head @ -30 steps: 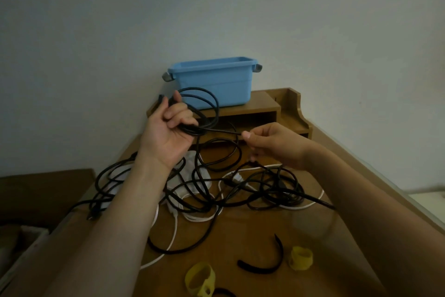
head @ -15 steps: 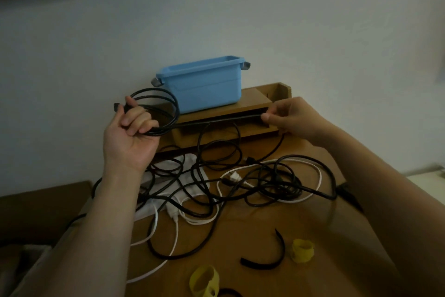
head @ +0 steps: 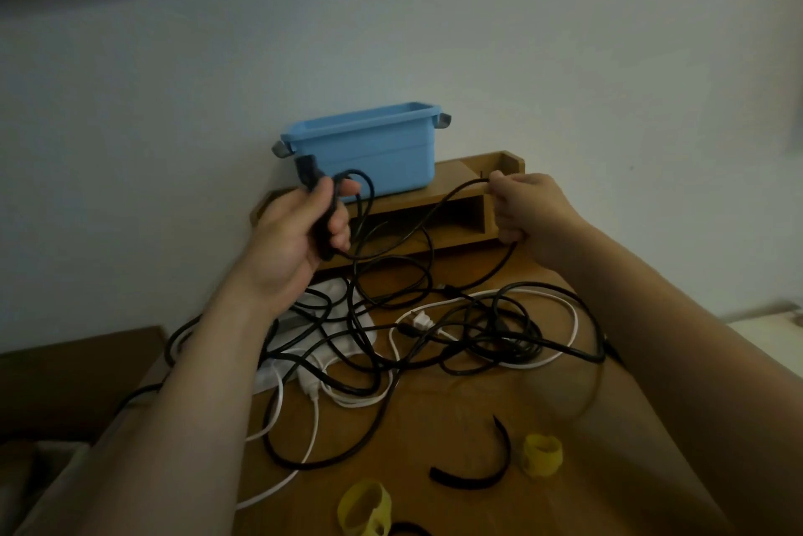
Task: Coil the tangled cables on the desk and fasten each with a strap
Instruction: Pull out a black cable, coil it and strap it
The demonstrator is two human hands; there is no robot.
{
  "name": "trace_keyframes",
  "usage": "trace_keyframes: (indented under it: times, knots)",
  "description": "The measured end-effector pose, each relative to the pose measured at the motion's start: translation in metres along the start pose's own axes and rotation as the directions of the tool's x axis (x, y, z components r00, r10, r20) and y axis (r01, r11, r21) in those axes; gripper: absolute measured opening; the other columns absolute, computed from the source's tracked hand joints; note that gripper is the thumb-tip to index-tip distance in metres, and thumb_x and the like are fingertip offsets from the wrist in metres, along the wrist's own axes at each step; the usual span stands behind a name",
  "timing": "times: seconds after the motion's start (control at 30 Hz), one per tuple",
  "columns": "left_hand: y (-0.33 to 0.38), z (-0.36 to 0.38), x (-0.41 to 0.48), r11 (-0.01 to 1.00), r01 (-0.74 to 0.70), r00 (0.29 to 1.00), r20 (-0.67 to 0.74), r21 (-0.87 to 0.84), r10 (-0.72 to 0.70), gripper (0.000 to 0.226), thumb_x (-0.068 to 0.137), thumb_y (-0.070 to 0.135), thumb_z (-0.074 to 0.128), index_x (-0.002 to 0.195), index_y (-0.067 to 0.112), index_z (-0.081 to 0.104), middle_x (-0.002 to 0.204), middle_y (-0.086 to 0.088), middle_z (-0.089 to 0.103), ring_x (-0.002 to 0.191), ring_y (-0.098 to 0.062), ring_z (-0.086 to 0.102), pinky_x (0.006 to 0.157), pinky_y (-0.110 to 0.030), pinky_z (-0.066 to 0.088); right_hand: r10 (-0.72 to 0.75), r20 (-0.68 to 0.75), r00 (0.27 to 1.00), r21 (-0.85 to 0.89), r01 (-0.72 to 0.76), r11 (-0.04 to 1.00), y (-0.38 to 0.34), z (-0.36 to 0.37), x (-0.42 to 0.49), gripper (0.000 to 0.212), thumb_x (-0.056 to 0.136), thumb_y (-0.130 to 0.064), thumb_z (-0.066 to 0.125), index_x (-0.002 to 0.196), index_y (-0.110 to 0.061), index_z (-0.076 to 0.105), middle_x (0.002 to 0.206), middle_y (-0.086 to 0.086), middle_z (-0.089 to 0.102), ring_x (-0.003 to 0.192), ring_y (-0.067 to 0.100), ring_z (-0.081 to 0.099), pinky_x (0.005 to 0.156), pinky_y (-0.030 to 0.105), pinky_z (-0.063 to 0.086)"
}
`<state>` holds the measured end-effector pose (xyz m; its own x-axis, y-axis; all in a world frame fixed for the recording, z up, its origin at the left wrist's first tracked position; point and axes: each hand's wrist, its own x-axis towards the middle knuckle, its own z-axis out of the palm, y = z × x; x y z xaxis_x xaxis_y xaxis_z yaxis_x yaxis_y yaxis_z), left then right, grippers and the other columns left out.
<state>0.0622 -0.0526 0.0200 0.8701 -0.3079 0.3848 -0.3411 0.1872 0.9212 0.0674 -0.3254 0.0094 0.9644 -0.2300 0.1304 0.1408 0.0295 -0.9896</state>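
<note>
A tangle of black and white cables (head: 456, 340) lies across the middle of the wooden desk (head: 434, 414). My left hand (head: 300, 231) is raised above it and grips a few loops of a black cable (head: 391, 240), its plug end sticking up from my fist. My right hand (head: 525, 209) grips the same black cable further along, out to the right, and the cable sags between the two hands. Near the front edge lie a black strap (head: 478, 470) and two yellow straps (head: 542, 454) (head: 365, 511).
A blue plastic bin (head: 369, 153) stands on a low wooden shelf (head: 469, 205) against the wall at the back of the desk. A white cloth (head: 330, 340) lies under the tangle at the left. A dark seat is at lower left.
The cable between my hands was pulled taut and now sags. My left hand has moved right, in front of the blue bin, and its loops have drawn in tighter. My right hand stays near the shelf.
</note>
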Motion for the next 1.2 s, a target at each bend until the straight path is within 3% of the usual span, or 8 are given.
trace_keyframes:
  times: [0.17,0.3,0.43,0.6,0.73,0.87,1.03,1.2]
  knots:
    - [-0.005,0.028,-0.002,0.990,0.055,0.998,0.014,0.127,-0.057,0.026,0.107,0.024,0.043,0.107,0.011,0.065,0.077,0.000,0.067,0.076,-0.018,0.068,0.076,-0.031,0.057,-0.025,0.222,0.975,0.244,-0.031,0.969,-0.017,0.017,-0.014,0.028,0.109,-0.019,0.039,0.117,-0.005,0.062,0.063,-0.002,0.043,0.054,0.012,0.037,0.049,0.026,0.031]
    - [-0.013,0.040,-0.001,0.988,0.108,0.994,-0.034,0.108,-0.105,0.027,0.108,0.025,0.042,0.113,0.010,0.065,0.095,-0.004,0.076,0.090,-0.021,0.074,0.079,-0.031,0.057,-0.129,0.437,0.890,0.123,0.083,0.989,-0.024,0.023,-0.029,0.031,0.108,-0.015,0.041,0.128,-0.014,0.065,0.072,0.000,0.054,0.058,0.012,0.046,0.052,0.025,0.036]
    - [-0.018,0.045,0.002,0.983,0.118,0.991,-0.038,-0.138,-0.124,0.032,0.109,0.025,0.041,0.122,0.008,0.065,0.109,-0.014,0.073,0.097,-0.026,0.072,0.089,-0.043,0.057,-0.165,0.579,0.799,-0.018,0.215,0.976,-0.019,0.030,-0.037,0.032,0.106,-0.011,0.047,0.127,-0.022,0.068,0.076,0.001,0.058,0.059,0.012,0.047,0.053,0.022,0.038]
    - [-0.018,0.046,0.001,0.875,0.183,0.975,-0.028,-0.448,-0.219,0.035,0.109,0.033,0.037,0.108,0.014,0.066,0.093,-0.004,0.068,0.082,-0.021,0.067,0.076,-0.038,0.056,-0.180,0.544,0.819,-0.105,0.280,0.954,-0.007,0.040,-0.037,0.013,0.099,-0.016,0.064,0.103,-0.007,0.073,0.075,0.006,0.069,0.053,0.012,0.054,0.055,0.028,0.041]
    - [-0.021,0.037,0.007,0.775,0.202,0.957,-0.045,-0.599,-0.285,0.037,0.108,0.041,0.038,0.106,0.016,0.065,0.091,-0.006,0.068,0.091,-0.020,0.071,0.090,-0.038,0.054,-0.128,0.524,0.842,-0.162,0.247,0.955,0.001,0.041,-0.035,0.023,0.097,-0.027,0.066,0.089,-0.005,0.067,0.068,0.005,0.066,0.051,0.013,0.056,0.055,0.030,0.043]
    - [-0.019,0.036,0.007,0.724,0.167,0.963,-0.046,-0.669,-0.265,0.028,0.108,0.037,0.040,0.104,0.017,0.059,0.092,-0.003,0.072,0.100,-0.024,0.074,0.091,-0.038,0.052,-0.065,0.546,0.835,-0.252,0.238,0.938,0.007,0.040,-0.031,0.033,0.097,-0.036,0.065,0.081,-0.008,0.067,0.064,0.005,0.061,0.053,0.014,0.054,0.056,0.027,0.045]
    - [-0.018,0.025,0.007,0.604,0.116,0.969,-0.043,-0.789,-0.242,0.033,0.108,0.036,0.040,0.089,0.016,0.060,0.062,0.009,0.047,0.057,-0.008,0.055,0.083,-0.030,0.049,-0.009,0.579,0.815,-0.289,0.216,0.933,0.018,0.031,-0.023,0.026,0.101,-0.029,0.059,0.083,-0.012,0.068,0.068,0.004,0.060,0.065,0.016,0.057,0.070,0.030,0.051]
    - [-0.011,-0.005,0.008,0.526,0.029,0.992,-0.039,-0.850,-0.119,0.037,0.109,0.037,0.037,0.091,0.015,0.061,0.055,0.009,0.039,0.046,-0.004,0.036,0.062,-0.021,0.043,-0.004,0.623,0.782,-0.398,0.321,0.859,0.026,0.023,-0.016,0.018,0.100,-0.022,0.062,0.096,-0.007,0.070,0.093,0.012,0.073,0.093,0.024,0.069,0.094,0.040,0.053]
